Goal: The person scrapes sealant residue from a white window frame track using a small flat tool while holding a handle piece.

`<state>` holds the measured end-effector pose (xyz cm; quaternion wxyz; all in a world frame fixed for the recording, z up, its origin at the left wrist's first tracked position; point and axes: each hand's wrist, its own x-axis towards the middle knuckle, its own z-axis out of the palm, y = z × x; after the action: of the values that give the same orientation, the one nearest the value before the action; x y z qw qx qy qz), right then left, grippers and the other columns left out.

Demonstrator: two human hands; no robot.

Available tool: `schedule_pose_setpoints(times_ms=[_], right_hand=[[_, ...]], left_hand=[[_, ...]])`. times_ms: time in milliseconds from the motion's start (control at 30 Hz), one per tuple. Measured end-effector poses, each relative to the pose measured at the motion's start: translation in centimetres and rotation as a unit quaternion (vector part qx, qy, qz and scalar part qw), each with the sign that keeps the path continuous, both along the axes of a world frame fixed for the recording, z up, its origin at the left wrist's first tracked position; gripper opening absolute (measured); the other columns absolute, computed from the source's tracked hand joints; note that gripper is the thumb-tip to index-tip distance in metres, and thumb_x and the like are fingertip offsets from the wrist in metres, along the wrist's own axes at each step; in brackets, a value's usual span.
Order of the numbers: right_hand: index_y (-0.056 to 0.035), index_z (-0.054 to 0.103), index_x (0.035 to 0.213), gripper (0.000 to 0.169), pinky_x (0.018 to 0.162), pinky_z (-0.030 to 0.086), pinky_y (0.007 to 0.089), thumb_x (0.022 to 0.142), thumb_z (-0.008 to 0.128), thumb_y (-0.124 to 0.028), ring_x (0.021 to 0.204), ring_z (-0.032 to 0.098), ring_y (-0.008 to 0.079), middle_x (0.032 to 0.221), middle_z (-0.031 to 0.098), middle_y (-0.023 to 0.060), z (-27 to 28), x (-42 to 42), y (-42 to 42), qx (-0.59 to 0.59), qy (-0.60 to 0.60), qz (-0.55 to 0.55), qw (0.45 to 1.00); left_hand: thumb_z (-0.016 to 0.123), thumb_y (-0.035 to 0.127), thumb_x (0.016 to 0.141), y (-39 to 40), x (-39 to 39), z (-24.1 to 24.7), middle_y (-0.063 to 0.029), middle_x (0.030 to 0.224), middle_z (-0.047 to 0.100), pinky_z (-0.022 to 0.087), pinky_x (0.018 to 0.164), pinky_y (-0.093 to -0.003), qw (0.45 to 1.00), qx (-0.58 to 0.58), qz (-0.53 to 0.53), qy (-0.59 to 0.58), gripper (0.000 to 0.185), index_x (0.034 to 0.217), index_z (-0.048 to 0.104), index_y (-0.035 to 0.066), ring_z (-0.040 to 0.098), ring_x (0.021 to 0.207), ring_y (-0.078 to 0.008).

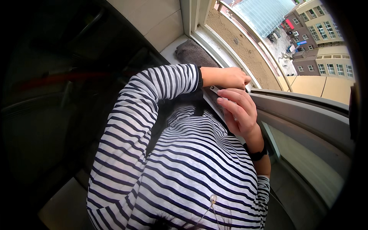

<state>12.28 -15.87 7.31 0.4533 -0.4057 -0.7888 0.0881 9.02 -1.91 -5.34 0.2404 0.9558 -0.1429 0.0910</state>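
My left hand (234,77) reaches across from the left, fingers curled, beside the white window frame (253,86); whether it grips anything is hidden. Just below it, my right hand (241,112) is raised with its fingers bent and slightly apart. A small white strip with a black mark (214,88) shows behind its fingertips; I cannot tell if the fingers hold it. A grey-brown towel (197,53) lies bunched along the inner sill (171,53), partly under my left forearm.
An opened window sash (299,115) stands on the right. Outside are a rough ledge (241,49), a metal rail (258,40) and buildings (325,31) far below. A tiled wall (155,17) borders the sill. The left side is dark.
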Motion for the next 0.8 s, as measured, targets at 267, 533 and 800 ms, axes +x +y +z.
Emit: schedule_pose_setpoints(times_ms=[267,533,800], right_hand=[[0.0005,0.048,0.137,0.044,0.111,0.035,0.0411,0.101,0.047,-0.024,0.131,0.047,0.0328,0.141,0.049,0.0188,0.5,-5.3,3.4,-0.281,0.187,0.351,0.873],[-0.0009,0.034,0.148,0.056,0.117,0.024,0.0421,0.104,0.038,-0.035,0.143,0.031,0.033,0.153,0.035,0.0175,-8.4,-2.8,-7.9,-0.51,0.069,0.341,0.787],[0.0003,0.04,0.141,0.048,0.105,0.039,0.0481,0.1,0.047,-0.024,0.129,0.049,0.0374,0.137,0.048,0.0303,1.7,2.1,-2.1,-0.183,0.348,0.028,0.919]], left_hand=[[0.062,0.023,0.089,0.7,0.1,-0.5,-0.0105,0.099,0.06,0.05,0.074,-0.0408,0.998,-0.049,-0.008,0.027,0.016,0.091,0.073,0.012,0.061,0.094,-0.0315],[0.063,0.018,0.088,0.3,0.3,-0.7,-0.0087,0.1,0.058,0.05,0.077,-0.0401,1.0,-0.024,-0.004,0.019,0.013,0.094,0.074,0.016,0.062,0.093,-0.0287],[0.064,0.013,0.081,0.1,0.3,-0.1,-0.0065,0.102,0.062,0.05,0.081,-0.0399,0.999,0.004,0.01,0.041,0.018,0.095,0.074,0.018,0.062,0.099,-0.0275]])
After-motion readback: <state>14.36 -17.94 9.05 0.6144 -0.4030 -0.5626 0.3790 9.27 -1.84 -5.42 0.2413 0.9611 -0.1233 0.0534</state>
